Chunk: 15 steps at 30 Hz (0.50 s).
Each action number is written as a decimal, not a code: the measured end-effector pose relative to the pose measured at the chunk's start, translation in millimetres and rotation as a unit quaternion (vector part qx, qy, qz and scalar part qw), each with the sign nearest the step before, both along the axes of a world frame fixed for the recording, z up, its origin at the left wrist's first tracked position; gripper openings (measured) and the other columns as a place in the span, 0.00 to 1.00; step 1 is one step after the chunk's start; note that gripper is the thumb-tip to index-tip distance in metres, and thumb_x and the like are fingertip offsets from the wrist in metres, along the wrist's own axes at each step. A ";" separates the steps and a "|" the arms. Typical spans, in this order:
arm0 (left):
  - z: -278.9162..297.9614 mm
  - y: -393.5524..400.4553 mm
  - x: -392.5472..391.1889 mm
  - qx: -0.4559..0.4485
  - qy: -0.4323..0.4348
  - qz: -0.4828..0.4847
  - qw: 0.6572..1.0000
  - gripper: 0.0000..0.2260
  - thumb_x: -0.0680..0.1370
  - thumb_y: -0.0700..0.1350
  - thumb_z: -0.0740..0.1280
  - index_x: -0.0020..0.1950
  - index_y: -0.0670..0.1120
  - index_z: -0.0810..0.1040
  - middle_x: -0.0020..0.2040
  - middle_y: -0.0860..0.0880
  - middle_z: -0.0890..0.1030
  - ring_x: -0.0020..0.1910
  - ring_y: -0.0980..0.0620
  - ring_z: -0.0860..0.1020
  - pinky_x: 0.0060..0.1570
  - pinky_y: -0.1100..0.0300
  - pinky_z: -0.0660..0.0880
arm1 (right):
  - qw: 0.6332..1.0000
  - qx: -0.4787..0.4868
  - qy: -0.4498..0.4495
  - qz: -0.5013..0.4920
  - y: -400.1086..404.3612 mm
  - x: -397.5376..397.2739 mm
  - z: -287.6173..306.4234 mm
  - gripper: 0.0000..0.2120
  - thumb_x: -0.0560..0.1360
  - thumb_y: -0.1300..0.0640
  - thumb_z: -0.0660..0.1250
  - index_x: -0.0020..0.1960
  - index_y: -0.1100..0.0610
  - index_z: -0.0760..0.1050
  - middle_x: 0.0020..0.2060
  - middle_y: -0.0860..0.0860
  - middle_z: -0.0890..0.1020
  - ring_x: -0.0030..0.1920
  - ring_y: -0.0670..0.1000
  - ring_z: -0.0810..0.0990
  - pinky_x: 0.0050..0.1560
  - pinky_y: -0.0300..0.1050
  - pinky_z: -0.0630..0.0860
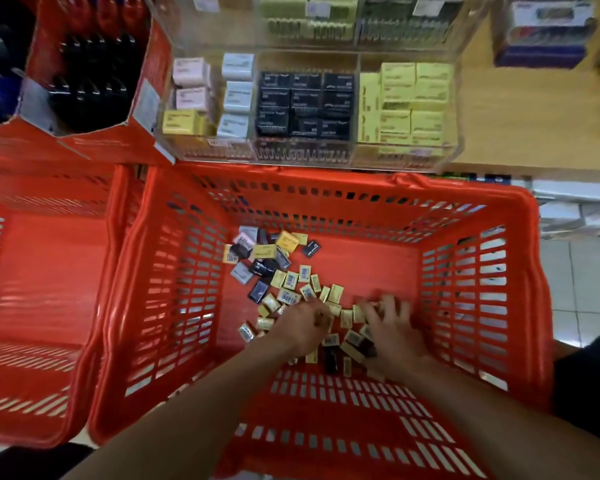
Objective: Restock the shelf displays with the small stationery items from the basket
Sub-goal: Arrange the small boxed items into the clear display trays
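Both hands reach into a red slotted plastic basket (482,306) where small rectangular cardboard boxes (291,282), yellow, black and grey, lie scattered flat. The left hand (302,327) curls down over yellow boxes; whether its grip pinches one cannot be told. The right hand (392,323), fingers spread, rests among boxes beneath it. The clear acrylic display tray (459,109) on the shelf lies ahead of both hands, beyond the basket's far rim.

A stationery shop. Red shopping baskets (326,188) stand below a wooden shelf (534,126) carrying a clear display case (312,157) of boxed stock (barcoded, sorted by colour).
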<state>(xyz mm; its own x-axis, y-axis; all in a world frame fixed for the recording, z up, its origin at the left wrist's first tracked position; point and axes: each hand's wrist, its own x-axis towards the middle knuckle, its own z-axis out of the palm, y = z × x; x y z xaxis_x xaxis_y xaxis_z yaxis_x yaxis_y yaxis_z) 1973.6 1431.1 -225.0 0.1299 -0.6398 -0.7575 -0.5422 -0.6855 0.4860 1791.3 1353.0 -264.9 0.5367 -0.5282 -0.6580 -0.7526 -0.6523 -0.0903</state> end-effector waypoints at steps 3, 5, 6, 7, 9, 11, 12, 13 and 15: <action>-1.2 4.5 1.2 0.003 0.008 0.010 1.000 0.11 0.82 0.45 0.61 0.62 0.47 0.77 0.58 0.45 0.81 0.56 0.47 0.79 0.55 0.53 0.77 | 0.997 -0.034 -0.072 -0.020 -14.4 5.1 -3.5 0.43 0.65 0.43 0.76 0.73 0.44 0.58 0.67 0.53 0.60 0.64 0.57 0.61 0.55 0.50 0.77; -2.5 6.4 1.3 0.001 0.012 0.017 1.000 0.11 0.82 0.45 0.61 0.62 0.46 0.77 0.59 0.44 0.81 0.57 0.46 0.79 0.56 0.53 0.76 | 0.993 -0.040 -0.101 -0.052 -29.2 15.6 -5.6 0.36 0.68 0.46 0.75 0.71 0.47 0.62 0.67 0.53 0.61 0.65 0.57 0.61 0.57 0.50 0.75; -2.8 7.5 1.0 0.000 0.016 0.024 1.000 0.11 0.82 0.45 0.60 0.63 0.46 0.77 0.59 0.45 0.81 0.57 0.46 0.79 0.56 0.53 0.76 | 0.991 -0.036 -0.105 -0.071 -35.2 19.9 -6.3 0.35 0.68 0.47 0.75 0.70 0.48 0.63 0.68 0.54 0.61 0.66 0.58 0.61 0.59 0.51 0.75; -2.7 8.4 0.9 -0.001 0.019 0.035 0.999 0.11 0.83 0.46 0.60 0.63 0.47 0.77 0.59 0.45 0.81 0.58 0.46 0.79 0.56 0.54 0.76 | 0.991 -0.034 -0.100 -0.081 -39.6 22.3 -7.3 0.35 0.68 0.46 0.75 0.70 0.49 0.62 0.68 0.55 0.60 0.66 0.58 0.61 0.60 0.51 0.75; -1.7 9.9 2.0 -0.003 0.020 0.055 0.998 0.11 0.82 0.45 0.60 0.62 0.47 0.77 0.59 0.45 0.81 0.57 0.47 0.79 0.55 0.55 0.77 | 0.994 -0.032 -0.085 -0.065 -41.8 23.8 -8.5 0.38 0.68 0.43 0.75 0.71 0.46 0.60 0.68 0.55 0.58 0.67 0.59 0.60 0.59 0.52 0.76; -2.3 10.3 1.6 -0.004 0.020 0.060 0.998 0.10 0.82 0.44 0.61 0.61 0.47 0.78 0.58 0.47 0.81 0.56 0.48 0.79 0.53 0.58 0.77 | 0.995 -0.022 -0.085 -0.051 -37.5 20.0 -9.4 0.35 0.69 0.46 0.74 0.71 0.44 0.61 0.68 0.55 0.57 0.66 0.59 0.61 0.61 0.52 0.75; -3.2 9.5 1.0 -0.007 0.023 0.067 0.997 0.10 0.82 0.44 0.61 0.61 0.47 0.78 0.57 0.48 0.81 0.56 0.49 0.79 0.52 0.59 0.77 | 0.994 -0.011 -0.095 -0.060 -35.9 18.3 -9.8 0.33 0.70 0.48 0.74 0.70 0.44 0.63 0.66 0.54 0.58 0.65 0.58 0.63 0.62 0.51 0.74; -4.2 8.9 0.2 -0.009 0.031 0.085 0.996 0.10 0.82 0.44 0.62 0.60 0.48 0.79 0.57 0.49 0.81 0.56 0.50 0.79 0.50 0.62 0.76 | 0.991 0.001 -0.107 -0.076 -35.5 17.7 -9.6 0.31 0.70 0.51 0.74 0.69 0.45 0.65 0.65 0.54 0.60 0.64 0.58 0.65 0.63 0.51 0.72; -6.1 5.6 -1.2 -0.010 0.068 0.152 0.986 0.08 0.82 0.44 0.63 0.58 0.49 0.79 0.56 0.51 0.81 0.56 0.52 0.79 0.45 0.68 0.74 | 0.983 0.024 -0.125 -0.131 -37.2 20.5 -8.0 0.29 0.69 0.53 0.74 0.67 0.46 0.69 0.63 0.55 0.64 0.63 0.59 0.68 0.63 0.51 0.71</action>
